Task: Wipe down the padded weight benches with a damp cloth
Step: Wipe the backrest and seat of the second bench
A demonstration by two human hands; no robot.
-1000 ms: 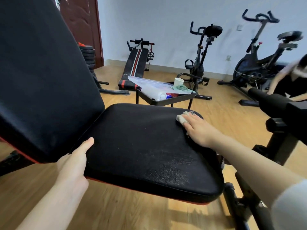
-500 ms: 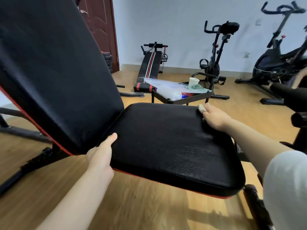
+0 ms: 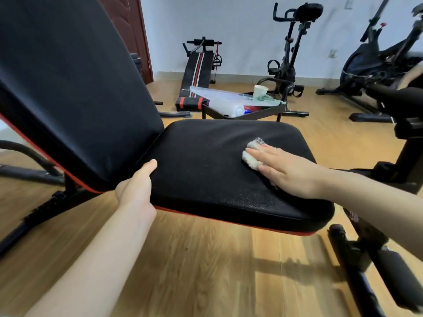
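Currently | right hand (image 3: 290, 172) flat, fingers extended, pressing white fluffy cloth (image 3: 251, 154) onto black padded bench seat (image 3: 206, 165), 3 o'clock zone | left hand (image 3: 137, 188) clasping seat edge, 9 o'clock

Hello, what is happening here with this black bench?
A person is wiping the padded seat of a weight bench. The right hand lies flat on a pale cloth, pressing it onto the seat near its right side. The left hand grips the near edge of the seat beside the tilted backrest. Behind the bench stands a small tray table with supplies.
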